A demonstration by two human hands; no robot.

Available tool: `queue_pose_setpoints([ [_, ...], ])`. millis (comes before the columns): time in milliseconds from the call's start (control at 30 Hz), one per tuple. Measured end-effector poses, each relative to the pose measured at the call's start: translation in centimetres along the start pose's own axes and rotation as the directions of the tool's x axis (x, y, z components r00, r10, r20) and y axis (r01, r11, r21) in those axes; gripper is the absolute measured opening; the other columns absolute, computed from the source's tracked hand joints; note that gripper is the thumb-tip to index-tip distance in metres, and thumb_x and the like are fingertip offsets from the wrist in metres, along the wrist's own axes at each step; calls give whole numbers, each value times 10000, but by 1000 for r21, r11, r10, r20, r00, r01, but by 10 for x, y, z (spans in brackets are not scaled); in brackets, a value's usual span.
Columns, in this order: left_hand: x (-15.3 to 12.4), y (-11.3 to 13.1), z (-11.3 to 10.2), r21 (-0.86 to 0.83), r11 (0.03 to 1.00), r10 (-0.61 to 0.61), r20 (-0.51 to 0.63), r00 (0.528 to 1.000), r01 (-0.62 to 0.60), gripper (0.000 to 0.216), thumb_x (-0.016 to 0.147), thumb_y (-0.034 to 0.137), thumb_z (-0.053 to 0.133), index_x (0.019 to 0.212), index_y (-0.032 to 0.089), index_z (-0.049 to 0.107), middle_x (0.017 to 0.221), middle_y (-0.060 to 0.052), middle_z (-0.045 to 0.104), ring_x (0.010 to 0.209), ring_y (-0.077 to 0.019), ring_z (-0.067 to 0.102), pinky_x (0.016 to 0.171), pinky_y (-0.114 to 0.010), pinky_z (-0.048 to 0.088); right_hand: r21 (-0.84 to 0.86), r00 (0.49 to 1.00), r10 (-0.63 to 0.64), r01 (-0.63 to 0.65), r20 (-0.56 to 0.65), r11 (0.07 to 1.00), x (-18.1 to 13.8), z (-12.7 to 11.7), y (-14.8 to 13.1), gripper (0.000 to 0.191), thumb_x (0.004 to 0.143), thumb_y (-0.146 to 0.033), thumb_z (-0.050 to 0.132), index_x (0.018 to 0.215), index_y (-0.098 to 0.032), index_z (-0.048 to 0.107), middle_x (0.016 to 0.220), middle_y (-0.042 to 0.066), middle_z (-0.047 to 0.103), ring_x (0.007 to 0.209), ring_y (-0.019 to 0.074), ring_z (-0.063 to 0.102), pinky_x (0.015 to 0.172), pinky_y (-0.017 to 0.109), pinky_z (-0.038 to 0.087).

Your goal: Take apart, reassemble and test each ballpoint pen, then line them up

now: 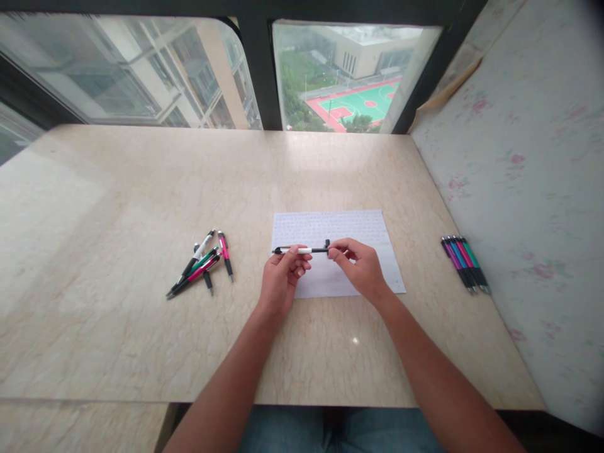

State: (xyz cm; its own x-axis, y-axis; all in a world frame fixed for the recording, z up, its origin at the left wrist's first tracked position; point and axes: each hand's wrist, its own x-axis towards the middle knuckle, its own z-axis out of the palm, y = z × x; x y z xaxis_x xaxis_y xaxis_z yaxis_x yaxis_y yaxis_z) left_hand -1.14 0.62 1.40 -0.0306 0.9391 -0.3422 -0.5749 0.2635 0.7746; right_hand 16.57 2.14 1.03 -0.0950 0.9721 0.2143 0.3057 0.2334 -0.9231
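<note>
A white pen [304, 250] with black ends is held level over a sheet of handwritten paper [372, 277]. My left hand [280, 277] is closed around its white barrel, near the clip end. At the black end, the fingertips of my right hand [361, 264] are pinched together, covering the tip. A small black piece [327, 243] shows just behind those fingertips; I cannot make out whether it is held or lies on the paper.
Left of the paper lies a loose pile of several pens [201, 267], with a pink pen [225, 255] beside it. Several coloured pens [465, 264] lie in a neat row at the right, near the flowered wall [528, 189]. Windows [349, 75] border the marble-patterned tabletop [117, 340] at the back.
</note>
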Motion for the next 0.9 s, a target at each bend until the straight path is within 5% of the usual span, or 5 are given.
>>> queue_pose_setpoints([
  [533,0,3,0,-236,963,-135,3,991,132,181,781,245,740,851,79,716,701,-45,674,567,-45,597,490,-91,442,111,980,-135,152,-147,982,-4,-9,-12,51,866,-220,654,908,-222,683,849,25,671,753,143,605,632,281,501],
  [900,0,7,1,-349,925,-168,-12,986,153,120,829,189,672,817,75,708,682,-45,672,546,-46,600,479,-78,465,292,953,6,86,-303,952,-2,-13,-2,104,839,-308,694,904,-228,679,718,-8,610,593,116,547,512,252,441],
])
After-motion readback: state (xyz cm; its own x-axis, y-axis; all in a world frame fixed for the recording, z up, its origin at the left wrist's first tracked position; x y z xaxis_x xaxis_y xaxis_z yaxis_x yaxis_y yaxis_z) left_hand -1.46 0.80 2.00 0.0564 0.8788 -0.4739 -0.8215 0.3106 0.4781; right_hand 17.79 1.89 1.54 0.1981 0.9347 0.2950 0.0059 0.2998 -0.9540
